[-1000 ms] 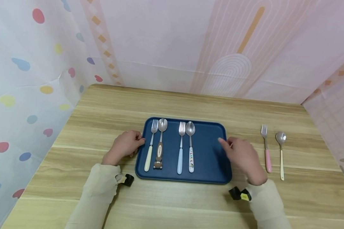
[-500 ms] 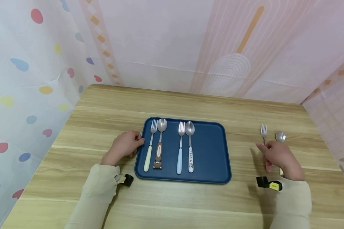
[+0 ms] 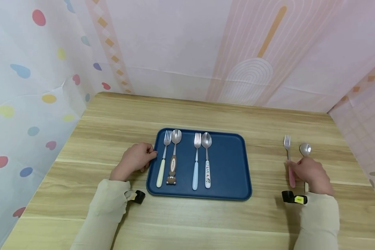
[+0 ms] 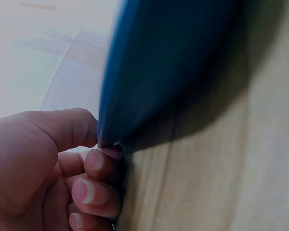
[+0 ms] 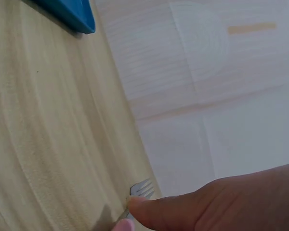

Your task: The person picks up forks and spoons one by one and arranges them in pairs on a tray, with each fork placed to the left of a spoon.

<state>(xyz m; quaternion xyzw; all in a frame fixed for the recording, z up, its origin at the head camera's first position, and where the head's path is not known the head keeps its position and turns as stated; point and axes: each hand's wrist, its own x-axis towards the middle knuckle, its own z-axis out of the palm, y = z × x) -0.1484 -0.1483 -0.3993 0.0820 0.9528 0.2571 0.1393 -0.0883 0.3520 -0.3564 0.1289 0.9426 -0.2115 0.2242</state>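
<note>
Since the frame from a second earlier, the right hand (image 3: 310,173) had left its place over the tray's right side and travelled to the pink-handled fork (image 3: 292,177), while the left hand (image 3: 134,159) had kept its place. It pinched the fork between thumb and finger near the top of the handle, the tines pointing toward the far edge of the wooden table (image 3: 187,222). Whether the fork was touching the table or slightly raised could not be told. It was well apart from the dark blue tray (image 3: 229,166), on the right. Just beside it lay a cream-handled spoon (image 3: 305,149), the middle of which was hidden by the right hand.

The left hand gripped the tray's left rim between thumb and forefinger, its other fingers curled beneath, as the left wrist view showed. On the tray, from left to right, lay a pale yellow-handled fork (image 3: 161,172), a spoon with a brown bear handle (image 3: 173,165), a light blue-handled fork (image 3: 195,173) and a spoon with a patterned white handle (image 3: 207,173). These formed two pairs with a gap between them, all heads toward the tray's far edge. Behind the table hung a printed cloth (image 3: 175,52).
</note>
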